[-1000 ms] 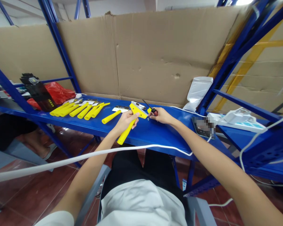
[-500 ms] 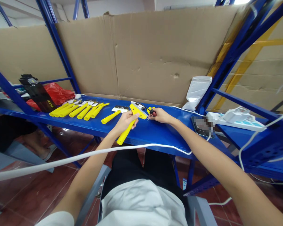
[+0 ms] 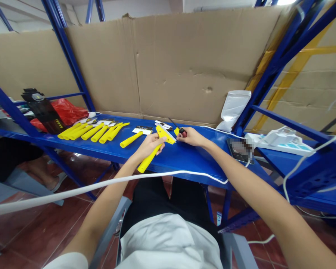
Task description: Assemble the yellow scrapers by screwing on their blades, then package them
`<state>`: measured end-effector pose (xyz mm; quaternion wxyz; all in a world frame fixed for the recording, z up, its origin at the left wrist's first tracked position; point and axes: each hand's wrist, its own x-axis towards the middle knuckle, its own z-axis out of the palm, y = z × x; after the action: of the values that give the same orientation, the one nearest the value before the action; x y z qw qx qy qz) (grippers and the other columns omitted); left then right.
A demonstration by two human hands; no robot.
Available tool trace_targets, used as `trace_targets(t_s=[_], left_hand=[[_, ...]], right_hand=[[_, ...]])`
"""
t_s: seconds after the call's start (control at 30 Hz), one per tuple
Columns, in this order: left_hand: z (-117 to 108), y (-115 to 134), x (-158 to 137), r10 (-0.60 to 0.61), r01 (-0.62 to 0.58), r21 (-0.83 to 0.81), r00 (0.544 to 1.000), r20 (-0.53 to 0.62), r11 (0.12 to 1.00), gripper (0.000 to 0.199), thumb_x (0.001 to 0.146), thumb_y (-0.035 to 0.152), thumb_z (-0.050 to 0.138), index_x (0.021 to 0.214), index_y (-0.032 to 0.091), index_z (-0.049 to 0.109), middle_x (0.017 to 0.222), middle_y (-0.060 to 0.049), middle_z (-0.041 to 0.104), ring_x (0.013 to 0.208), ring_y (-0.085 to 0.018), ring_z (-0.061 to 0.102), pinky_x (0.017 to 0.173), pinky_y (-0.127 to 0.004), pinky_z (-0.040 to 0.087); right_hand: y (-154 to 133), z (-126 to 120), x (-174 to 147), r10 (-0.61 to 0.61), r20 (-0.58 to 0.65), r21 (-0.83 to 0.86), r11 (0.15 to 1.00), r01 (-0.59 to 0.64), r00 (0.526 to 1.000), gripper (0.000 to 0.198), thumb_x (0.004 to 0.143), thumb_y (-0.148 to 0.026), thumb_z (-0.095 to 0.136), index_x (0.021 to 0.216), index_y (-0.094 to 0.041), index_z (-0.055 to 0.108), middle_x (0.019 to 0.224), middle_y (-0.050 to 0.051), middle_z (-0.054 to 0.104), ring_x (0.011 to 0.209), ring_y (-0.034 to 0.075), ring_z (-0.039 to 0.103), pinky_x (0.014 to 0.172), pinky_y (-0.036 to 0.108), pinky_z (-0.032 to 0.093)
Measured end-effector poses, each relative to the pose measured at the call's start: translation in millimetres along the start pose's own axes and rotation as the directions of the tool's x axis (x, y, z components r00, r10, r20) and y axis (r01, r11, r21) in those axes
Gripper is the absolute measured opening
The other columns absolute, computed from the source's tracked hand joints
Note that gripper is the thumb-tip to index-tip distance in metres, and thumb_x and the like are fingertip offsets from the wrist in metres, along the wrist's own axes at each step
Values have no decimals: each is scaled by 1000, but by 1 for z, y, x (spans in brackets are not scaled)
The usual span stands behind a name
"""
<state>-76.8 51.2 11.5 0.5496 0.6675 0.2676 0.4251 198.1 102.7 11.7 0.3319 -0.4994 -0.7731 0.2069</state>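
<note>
My left hand [image 3: 151,147] is closed round the handle of a yellow scraper [image 3: 165,135], whose wide triangular head points up and to the right. A screwdriver [image 3: 182,131] with a red and black handle sits in my closed right hand [image 3: 193,137], just right of the scraper's head. Its dark shaft slants up and left, apart from the scraper. Fingertips of the right hand are near the blade edge; whether they pinch a small part as well, I cannot tell. Another yellow scraper [image 3: 131,140] with a white and black head lies left of my hands.
Several yellow scrapers [image 3: 87,132] lie in a row on the blue shelf [image 3: 190,160]. A dark bottle [image 3: 46,112] and red bag [image 3: 70,111] stand left. At right are a phone [image 3: 239,150] and power strip [image 3: 285,144]. A white cable [image 3: 114,180] crosses in front.
The screwdriver has turned in my right hand, so its shaft now stands further clear of the scraper's head. My left hand keeps the scraper almost in place.
</note>
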Motion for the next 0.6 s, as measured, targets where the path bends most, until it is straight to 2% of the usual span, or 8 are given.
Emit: trace_targets(t_s=[0.1,0.23,0.43,0.6], left_hand=[[0,1,-1,-50,50,34,999,8,998,45,92,53,91,95,17,65,64,2,62,45,-11,56,43,-24,38],[0,1,-1,-106,105,82,994,12,991,43,91,50,92,88,15,67,66,-1,64,45,-11,56,43,-24,38],[-2,-1,1,-158,161,104,987,-36,981,42,95,49,88,83,15,67,62,-2,65,41,-12,56,42,-25,40],[0,1,0,-182,187,149,982,-46,971,40,100,46,84,81,14,68,63,-3,66,42,-11,57,44,-25,42]], right_hand=[[-10,-3,-4,-3,-28,110,994,6,1000,43,81,-57,84,76,-25,56,84,3,73,67,16,52,63,32,46],[-28,-1,-11,-20,-20,249,968,24,1000,66,77,-70,90,73,-26,41,106,8,82,63,12,53,53,32,51],[-42,11,-18,-75,89,434,900,29,993,67,74,-62,100,73,-25,44,96,6,78,61,10,55,49,28,51],[-38,15,-16,-86,37,482,874,58,996,69,73,-58,103,73,-25,42,97,7,79,60,10,56,46,26,48]])
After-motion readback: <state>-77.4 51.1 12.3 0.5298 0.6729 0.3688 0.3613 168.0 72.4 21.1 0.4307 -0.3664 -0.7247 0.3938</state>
